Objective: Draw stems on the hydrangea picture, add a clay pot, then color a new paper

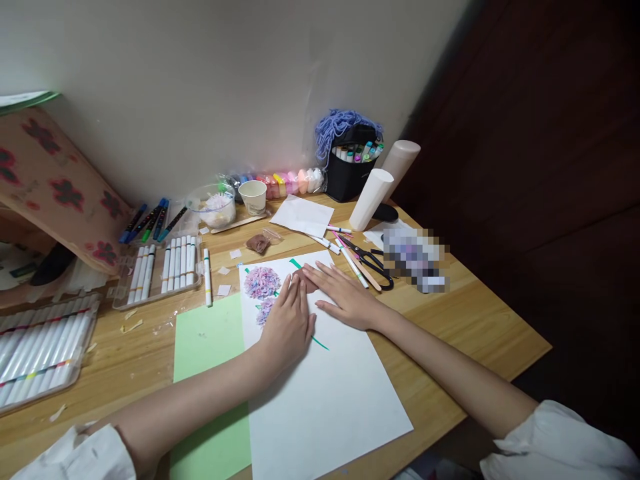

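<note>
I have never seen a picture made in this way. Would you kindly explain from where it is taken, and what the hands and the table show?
There is no machine here: you see one person's two bare hands. The single picture comes from a camera worn on that person's head, looking forward and down. The left hand and right hand lie with fingers stretched out over a flat brown piece on white paper; I see nothing gripped. The paper also bears pink-purple flowers, and beside it lies a green sheet. Around them on the wooden table are white markers, black-handled scissors and a paper cup.
</note>
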`<state>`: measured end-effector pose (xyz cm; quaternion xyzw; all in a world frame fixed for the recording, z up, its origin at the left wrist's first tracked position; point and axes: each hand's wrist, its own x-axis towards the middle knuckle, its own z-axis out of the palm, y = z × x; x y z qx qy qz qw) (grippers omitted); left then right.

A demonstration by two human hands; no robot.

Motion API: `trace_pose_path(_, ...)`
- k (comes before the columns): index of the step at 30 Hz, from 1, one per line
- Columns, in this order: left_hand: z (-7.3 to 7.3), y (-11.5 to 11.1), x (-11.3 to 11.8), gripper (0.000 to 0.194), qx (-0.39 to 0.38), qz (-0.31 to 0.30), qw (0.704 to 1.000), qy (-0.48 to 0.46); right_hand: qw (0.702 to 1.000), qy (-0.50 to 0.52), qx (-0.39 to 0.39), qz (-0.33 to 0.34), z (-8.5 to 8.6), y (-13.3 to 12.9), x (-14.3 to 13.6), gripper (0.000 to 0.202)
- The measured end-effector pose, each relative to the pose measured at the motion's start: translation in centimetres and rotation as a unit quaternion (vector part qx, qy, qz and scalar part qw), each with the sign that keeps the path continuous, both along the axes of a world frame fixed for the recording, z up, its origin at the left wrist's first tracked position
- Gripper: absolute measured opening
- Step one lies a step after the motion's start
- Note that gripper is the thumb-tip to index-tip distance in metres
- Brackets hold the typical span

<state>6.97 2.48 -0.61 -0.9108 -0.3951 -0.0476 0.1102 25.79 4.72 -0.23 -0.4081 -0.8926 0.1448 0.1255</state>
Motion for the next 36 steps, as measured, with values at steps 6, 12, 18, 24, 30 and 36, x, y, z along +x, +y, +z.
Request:
trace_pose_path(6, 0.5, -1.7, -0.2, 0.05, 0.062, -0.037, 0.997, 0.014, 1.0, -0.013, -0.011, 0.006, 0.0, 0.2, -0.1, 0.058)
trace_pose_path(12, 0.4, -4.8, -0.1, 0.047, 0.129, -0.134, 0.982, 0.038, 0.997, -0.014, 0.02, 0.067, 0.1, 0.2, -0.2, 0.06)
trace_pose_path(18, 0.0, -6.3, -0.1, 0.046, 0.141, -0.139, 0.977, 0.081, 0.994, -0.032, 0.034, 0.103, 0.3, 0.3, -0.8, 0.053)
trace_pose_path(24, -0.1, -6.6, -0.1, 0.046, 0.15, -0.15, 0.974, 0.083, 0.993, 0.046, 0.081, 0.071, -0.7, 0.6, -1.6, 0.048)
trace_pose_path(30, 0.1, -6.5, -0.1, 0.045, 0.147, -0.154, 0.973, 0.084, 0.998, 0.005, 0.036, 0.048, -0.6, 0.8, -2.3, 0.049)
trace_pose_path(36, 0.4, -6.4, -0.1, 0.045, 0.15, -0.157, 0.972, 0.085, 0.994, 0.08, 0.069, 0.014, -0.7, 0.9, -3.0, 0.04)
